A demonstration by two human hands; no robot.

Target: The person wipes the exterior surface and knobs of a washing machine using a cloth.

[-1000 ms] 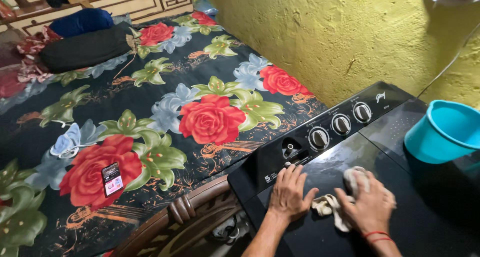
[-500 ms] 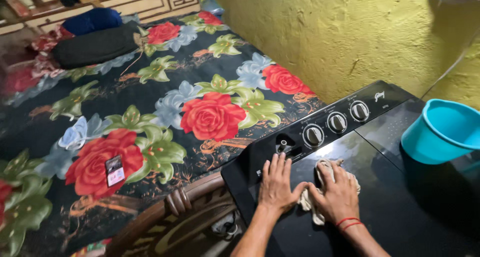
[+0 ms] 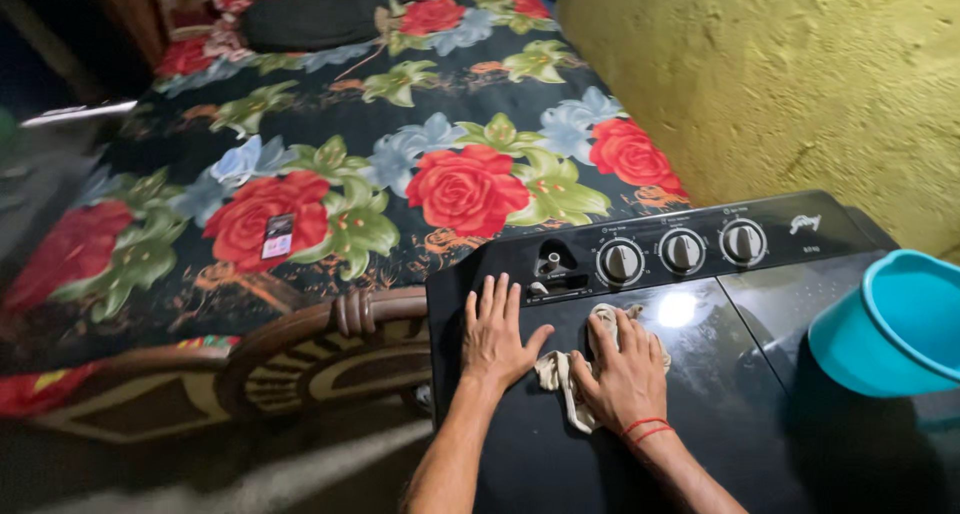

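Black twin-tub washing machine, glossy lid, set against a rough yellow wall. Left hand: laid flat, palm down, on the near left part of the lid, fingers stretched out and slightly spread, gripping nothing, tips just short of the control panel. Right hand: pressed down on a pale crumpled cloth, fingers spread over it rather than curled round it; red thread bands at the wrist. Cloth: bunched on the lid between and under the two hands, one end showing past the right fingertips toward the panel, another trailing toward the wrist. Control panel: three round dials in a row along the back edge, a small inlet fitting to their left. Turquoise plastic tub: standing on the right side of the machine top, well apart from the hands. Bed: directly left of the machine, covered by a black sheet with large red roses and pale blue flowers; a phone lies on one rose, dark pillows at the far end. Carved wooden bed end: touching or just beside the machine's left flank.
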